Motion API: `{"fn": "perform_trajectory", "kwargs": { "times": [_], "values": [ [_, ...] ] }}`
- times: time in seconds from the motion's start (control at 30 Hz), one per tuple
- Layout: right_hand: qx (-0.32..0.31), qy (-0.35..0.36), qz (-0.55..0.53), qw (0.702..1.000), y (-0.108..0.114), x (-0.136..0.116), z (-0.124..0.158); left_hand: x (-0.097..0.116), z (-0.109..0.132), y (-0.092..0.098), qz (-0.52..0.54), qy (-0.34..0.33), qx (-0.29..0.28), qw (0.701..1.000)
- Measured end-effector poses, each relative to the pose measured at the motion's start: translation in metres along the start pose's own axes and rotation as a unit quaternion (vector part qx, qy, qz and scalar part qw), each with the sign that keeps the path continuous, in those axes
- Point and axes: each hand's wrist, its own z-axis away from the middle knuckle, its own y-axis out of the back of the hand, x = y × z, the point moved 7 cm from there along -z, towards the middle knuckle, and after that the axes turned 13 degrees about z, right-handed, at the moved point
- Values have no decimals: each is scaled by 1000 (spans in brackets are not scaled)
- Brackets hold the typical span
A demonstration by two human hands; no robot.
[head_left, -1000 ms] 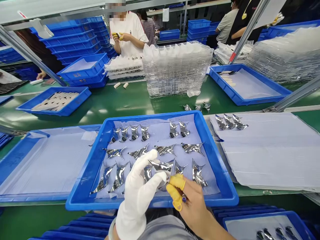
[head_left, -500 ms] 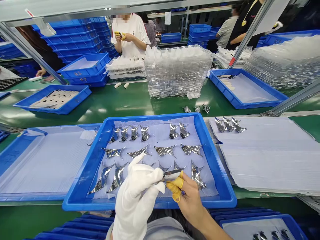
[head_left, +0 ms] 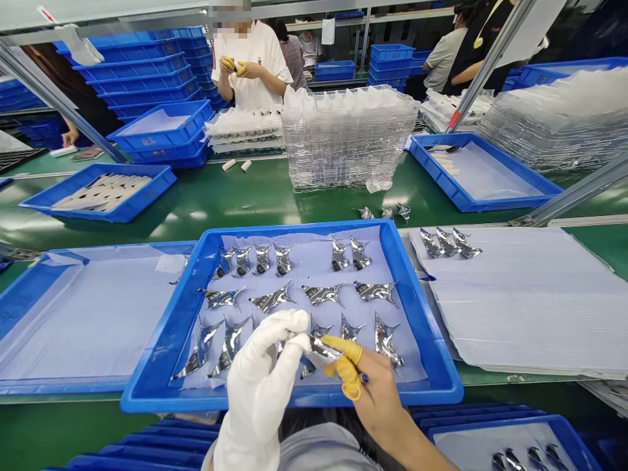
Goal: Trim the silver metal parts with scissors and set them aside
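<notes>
Silvery piece (head_left: 324, 352) now dipping rightward, nearly level before, left fingers (head_left: 290, 353) pinching

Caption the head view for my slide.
Right hand and white-gloved left hand handle a shiny part over a blue tray.

Your workbench (head_left: 235, 206) has a green top. Directly on it stands a blue plastic tray (head_left: 167, 400). At the left of this tray lies a paper-lined tray (head_left: 34, 297), and at its right a pile of white sheets (head_left: 524, 307). Behind the tray you have three small shiny parts (head_left: 403, 212), a tall stack of clear trays (head_left: 343, 154) and, farther back, two pale cylinders (head_left: 229, 165).
</notes>
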Motion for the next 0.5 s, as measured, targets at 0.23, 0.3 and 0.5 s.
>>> {"fn": "perform_trajectory", "kwargs": {
  "times": [0.23, 0.3, 0.5],
  "values": [
    [19, -188, -141, 972, -3, 24, 6, 7, 4, -6, -104, -83, -63, 989],
    [28, -226, -156, 961, -7, 27, 7, 13, 4, -9, -126, -120, -79, 982],
    [39, -280, -171, 944, -11, 31, 0, 28, 4, -21, -160, -213, -133, 955]
  ]
}}
